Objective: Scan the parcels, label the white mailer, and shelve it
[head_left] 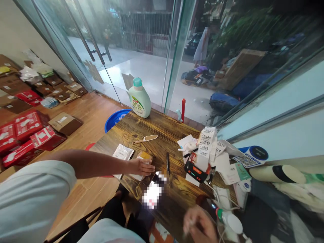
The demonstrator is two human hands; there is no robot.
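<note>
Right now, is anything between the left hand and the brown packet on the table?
No, nothing. The left hand lies right on the brown packet, touching it. A white packet sits just beside it on the table.

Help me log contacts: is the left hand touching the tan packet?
Touching. The head view shows the left hand lying on the tan packet, fingers covering its near part.

The desk (162,135) is dark brown wood with pale streaked grain, and at its far corner the bottle (139,99) is pale mint with a teal cap. Near its left edge the packet (145,158) under the left hand (140,167) is mustard-brown beside a white pouch (123,152). Toward the right edge the printer (196,168) is black with orange trim and the labels (206,141) are white with black numbers.
</note>
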